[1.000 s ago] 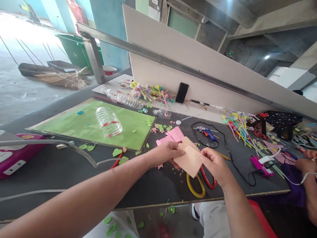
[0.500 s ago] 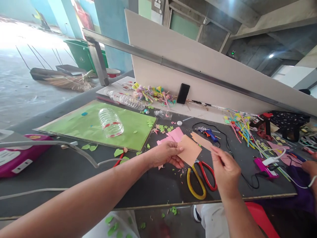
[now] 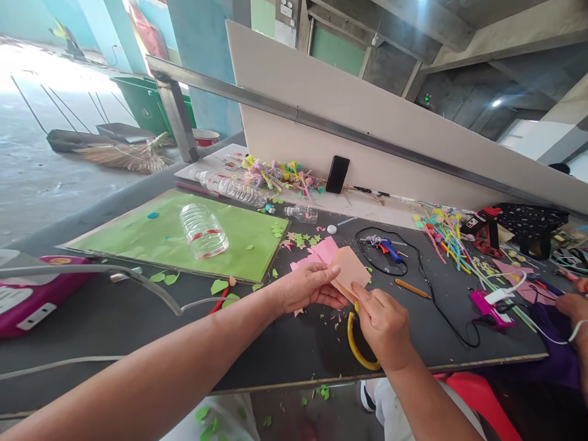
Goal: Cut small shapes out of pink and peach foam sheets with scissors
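Observation:
My left hand (image 3: pixel 321 285) pinches peach paper (image 3: pixel 351 266) between thumb and fingers, over the dark table. My right hand (image 3: pixel 381 318) grips the lower right edge of the peach paper, so both hands meet on it. Just behind lie pink paper sheets (image 3: pixel 325 248). Beneath my right hand lies a pair of scissors; its yellow handle loop (image 3: pixel 356 346) shows, while the rest is hidden. An orange-brown stick or pencil (image 3: pixel 412 288) rests to the right of that hand. Pink and green paper stars (image 3: pixel 305 239) are scattered beyond the sheets.
A green sheet (image 3: pixel 239 239) bears a cut clear plastic bottle (image 3: pixel 203 231). A blue glue gun (image 3: pixel 390 250) with a black cord lies right of centre. Magenta power strips (image 3: pixel 492 310) stand at both sides. Another person's hand (image 3: pixel 572 306) is at the right edge. A phone (image 3: pixel 337 174) leans at the back.
My right hand has moved left, bringing its separate peach strip to the piece in my left hand. It now covers the red scissor handle, and the orange-brown stick has come into sight.

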Motion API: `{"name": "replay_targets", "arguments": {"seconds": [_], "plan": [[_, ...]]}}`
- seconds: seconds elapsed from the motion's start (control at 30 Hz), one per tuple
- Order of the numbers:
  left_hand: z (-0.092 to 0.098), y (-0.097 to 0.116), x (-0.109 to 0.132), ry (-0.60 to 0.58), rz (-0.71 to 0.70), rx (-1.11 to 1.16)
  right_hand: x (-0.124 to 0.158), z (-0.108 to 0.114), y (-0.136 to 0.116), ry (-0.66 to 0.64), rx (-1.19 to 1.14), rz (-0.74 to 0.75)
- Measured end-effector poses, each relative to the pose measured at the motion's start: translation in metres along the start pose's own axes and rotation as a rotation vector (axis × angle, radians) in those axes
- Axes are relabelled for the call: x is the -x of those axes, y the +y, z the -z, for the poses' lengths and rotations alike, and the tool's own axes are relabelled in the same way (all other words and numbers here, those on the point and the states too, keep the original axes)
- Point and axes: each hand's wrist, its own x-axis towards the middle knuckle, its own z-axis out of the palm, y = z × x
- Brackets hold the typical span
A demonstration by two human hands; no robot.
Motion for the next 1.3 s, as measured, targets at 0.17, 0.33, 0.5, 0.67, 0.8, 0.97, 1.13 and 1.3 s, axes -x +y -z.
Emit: {"name": "replay_targets", "arguments": {"seconds": [0.17, 0.33, 0.5, 0.67, 0.8, 0.97, 1.13, 1.3], "plan": [[0.003, -0.003, -0.002, 0.061, -0.007, -0.054, 0.000, -0.006, 0.003, 0.002, -0.470, -0.250], [0.004, -0.005, -0.005, 0.139, -0.058, -0.079, -0.003, -0.007, -0.001, 0.103, -0.763, -0.545], [0.001, -0.006, -0.003, 0.108, -0.063, -0.127, -0.007, -0.004, -0.007, -0.050, -1.164, -0.751], [0.002, -0.008, -0.001, -0.010, -0.027, -0.239, -0.008, -0.006, -0.005, -0.039, -1.323, -0.880], [0.002, -0.007, -0.002, 0.072, -0.089, -0.288, -0.008, -0.006, -0.006, -0.043, -1.345, -0.916], [-0.001, -0.007, -0.004, 0.173, -0.102, -0.325, -0.009, -0.006, -0.009, -0.055, -1.337, -0.929], [-0.005, -0.007, -0.004, 0.209, -0.070, -0.309, -0.010, -0.004, -0.010, -0.037, -1.324, -0.929], [-0.004, -0.006, -0.003, 0.193, -0.074, -0.334, -0.009, -0.004, -0.010, -0.039, -1.298, -0.914]]}}
